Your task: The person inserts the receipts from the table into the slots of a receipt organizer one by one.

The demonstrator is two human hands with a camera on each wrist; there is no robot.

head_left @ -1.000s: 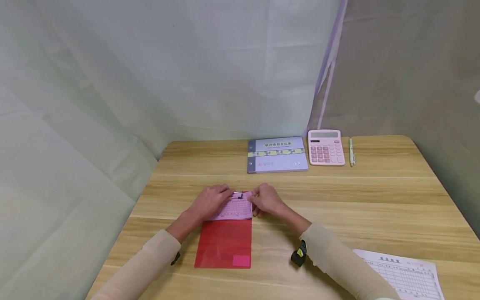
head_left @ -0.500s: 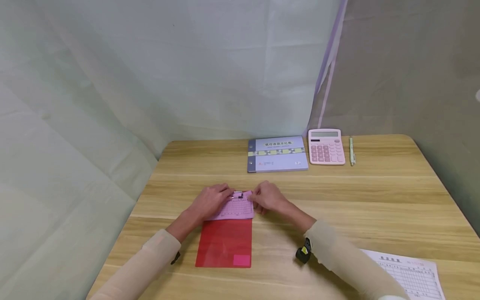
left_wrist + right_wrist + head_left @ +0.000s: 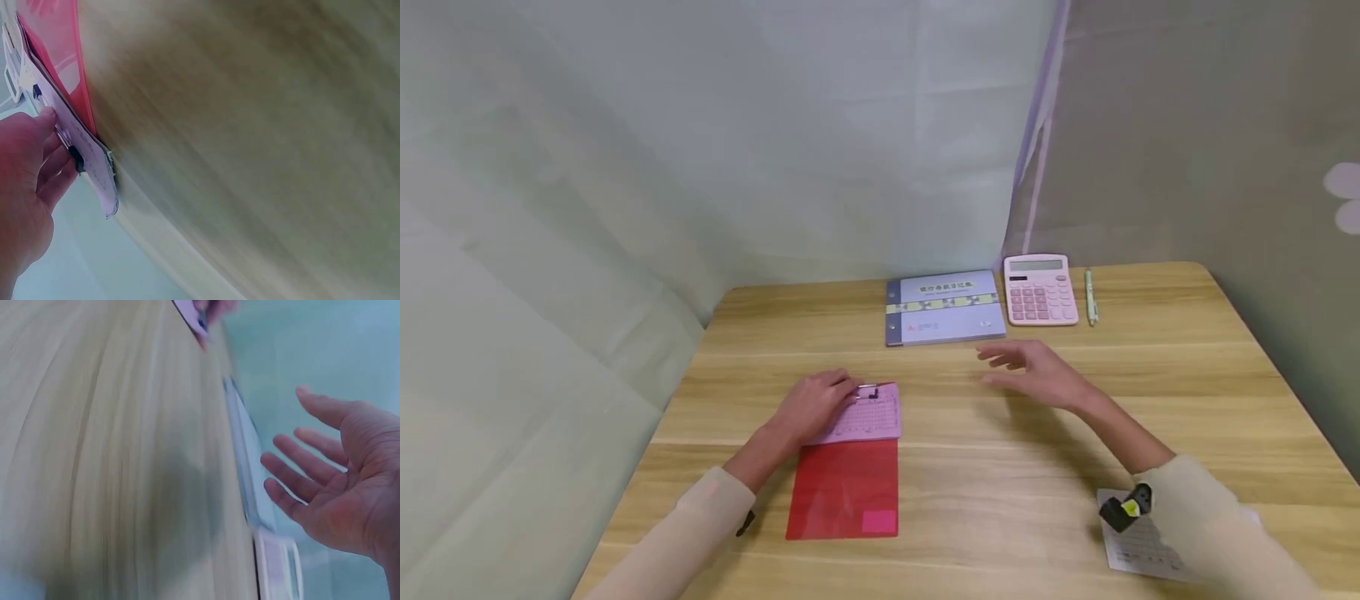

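Note:
A red clipboard lies flat on the table, left of centre. Under its metal clip is a stack of pink printed forms, covering the board's upper part. My left hand pinches the clip, thumb on top in the left wrist view, and hides the forms' left side. Away to the right, my right hand hovers over the table with fingers spread, holding nothing. The right wrist view shows its palm bare.
Along the back of the table are a lilac ledger book, a pink calculator and a pale green pen. White printed forms lie at the front right, partly covered by the right forearm. Curtains hang behind the table.
My right hand has let go of the pink forms' right edge and moved right, its fingers opening. The left hand stays at the clip. The head view has shifted slightly.

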